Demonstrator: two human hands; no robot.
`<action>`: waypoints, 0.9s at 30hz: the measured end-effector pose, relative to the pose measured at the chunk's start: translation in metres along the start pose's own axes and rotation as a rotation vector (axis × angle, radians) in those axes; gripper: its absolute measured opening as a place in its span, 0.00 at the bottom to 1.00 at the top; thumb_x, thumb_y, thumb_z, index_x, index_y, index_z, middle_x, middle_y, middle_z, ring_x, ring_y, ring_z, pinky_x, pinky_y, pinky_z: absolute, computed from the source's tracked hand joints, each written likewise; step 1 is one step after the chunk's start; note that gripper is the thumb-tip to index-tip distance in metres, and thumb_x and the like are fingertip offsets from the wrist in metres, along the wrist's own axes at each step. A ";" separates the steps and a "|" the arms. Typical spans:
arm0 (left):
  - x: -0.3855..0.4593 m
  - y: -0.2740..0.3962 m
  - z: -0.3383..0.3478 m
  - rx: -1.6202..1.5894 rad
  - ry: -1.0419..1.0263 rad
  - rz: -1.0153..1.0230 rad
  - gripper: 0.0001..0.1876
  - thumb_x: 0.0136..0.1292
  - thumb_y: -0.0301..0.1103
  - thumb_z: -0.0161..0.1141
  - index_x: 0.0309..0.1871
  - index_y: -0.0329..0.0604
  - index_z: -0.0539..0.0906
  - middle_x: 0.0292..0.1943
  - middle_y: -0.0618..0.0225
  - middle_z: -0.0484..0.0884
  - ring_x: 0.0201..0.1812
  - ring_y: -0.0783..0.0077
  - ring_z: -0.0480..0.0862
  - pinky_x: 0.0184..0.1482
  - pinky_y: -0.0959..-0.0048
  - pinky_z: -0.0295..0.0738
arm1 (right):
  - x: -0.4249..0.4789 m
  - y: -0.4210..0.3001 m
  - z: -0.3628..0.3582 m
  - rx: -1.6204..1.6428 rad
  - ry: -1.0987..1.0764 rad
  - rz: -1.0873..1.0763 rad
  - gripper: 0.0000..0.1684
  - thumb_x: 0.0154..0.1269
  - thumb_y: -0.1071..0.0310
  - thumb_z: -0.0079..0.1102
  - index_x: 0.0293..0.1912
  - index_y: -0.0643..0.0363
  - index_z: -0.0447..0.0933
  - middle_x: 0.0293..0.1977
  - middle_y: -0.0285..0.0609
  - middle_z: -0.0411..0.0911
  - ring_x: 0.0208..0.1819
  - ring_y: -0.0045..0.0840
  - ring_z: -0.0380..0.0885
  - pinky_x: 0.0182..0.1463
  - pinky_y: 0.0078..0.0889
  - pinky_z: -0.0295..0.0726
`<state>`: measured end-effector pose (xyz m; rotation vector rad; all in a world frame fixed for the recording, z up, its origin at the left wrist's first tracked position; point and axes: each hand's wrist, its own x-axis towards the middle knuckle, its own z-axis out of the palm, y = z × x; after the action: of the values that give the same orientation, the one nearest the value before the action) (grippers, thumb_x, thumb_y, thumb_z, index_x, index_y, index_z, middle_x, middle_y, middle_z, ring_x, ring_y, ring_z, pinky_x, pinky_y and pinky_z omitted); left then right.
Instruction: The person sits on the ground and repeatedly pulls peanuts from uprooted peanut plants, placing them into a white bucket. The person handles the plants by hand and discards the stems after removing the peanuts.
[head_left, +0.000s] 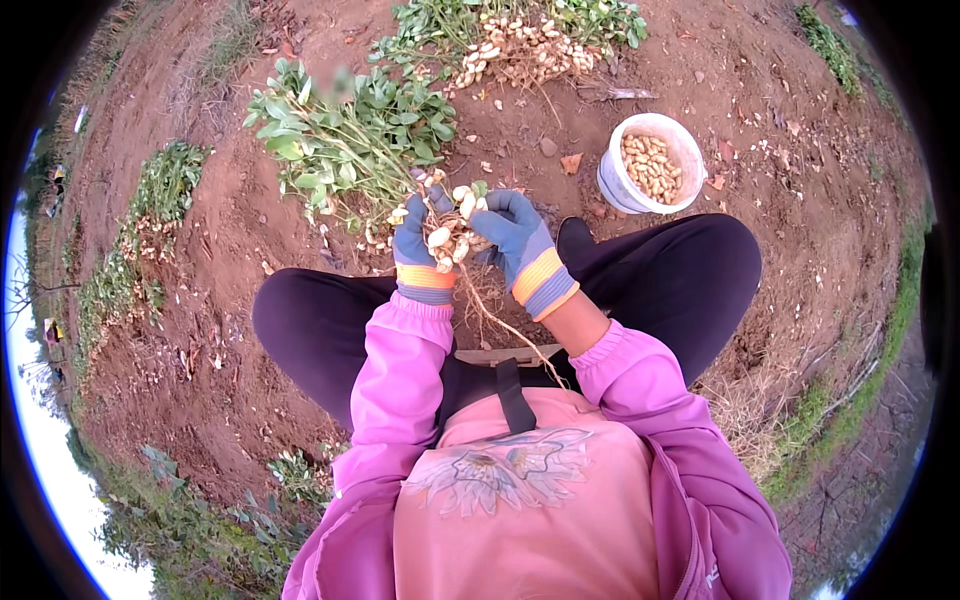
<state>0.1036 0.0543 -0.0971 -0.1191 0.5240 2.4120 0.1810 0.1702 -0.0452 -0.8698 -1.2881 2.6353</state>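
Observation:
Both hands wear blue-grey work gloves with orange-striped cuffs. My left hand (418, 234) is closed around the stems of an uprooted peanut plant (367, 142), whose leaves spread away to the upper left. Unshelled peanuts (442, 241) and thin roots hang between the hands, and one long root trails down towards my lap. My right hand (511, 225) has its thumb and fingers on peanuts at the right side of the cluster; whether it grips one firmly is partly hidden by the glove. A white bucket (609, 184) holding loose peanuts (651, 166) stands beyond my right knee.
A heap of peanut plants (525, 52) with pods lies ahead on the brown soil. More pulled plants (169, 187) lie in a row at the left. A stone (548, 147) and dry leaves are scattered about. My folded legs (675, 277) flank the hands.

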 end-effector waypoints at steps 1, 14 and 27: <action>0.000 0.000 -0.002 -0.006 -0.027 -0.006 0.21 0.65 0.44 0.48 0.56 0.42 0.69 0.43 0.56 0.76 0.46 0.54 0.76 0.44 0.60 0.75 | 0.001 0.002 -0.001 -0.021 -0.010 -0.009 0.15 0.52 0.69 0.62 0.39 0.58 0.69 0.29 0.32 0.71 0.28 0.16 0.71 0.22 0.21 0.73; -0.005 0.002 0.009 0.056 -0.033 0.064 0.15 0.64 0.33 0.51 0.53 0.40 0.71 0.38 0.68 0.78 0.39 0.70 0.80 0.39 0.72 0.78 | 0.002 0.010 0.010 -0.093 0.026 -0.159 0.15 0.50 0.68 0.64 0.36 0.60 0.70 0.27 0.32 0.70 0.27 0.14 0.68 0.28 0.19 0.71; -0.006 -0.003 0.011 0.284 0.036 0.072 0.17 0.64 0.37 0.51 0.52 0.39 0.72 0.42 0.61 0.79 0.42 0.65 0.80 0.42 0.69 0.79 | 0.020 0.015 0.012 -0.015 0.113 -0.103 0.09 0.53 0.70 0.59 0.34 0.60 0.70 0.24 0.33 0.69 0.24 0.15 0.67 0.25 0.21 0.68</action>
<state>0.1108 0.0573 -0.0871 -0.0208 0.8946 2.3796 0.1612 0.1586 -0.0597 -0.9142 -1.2900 2.4637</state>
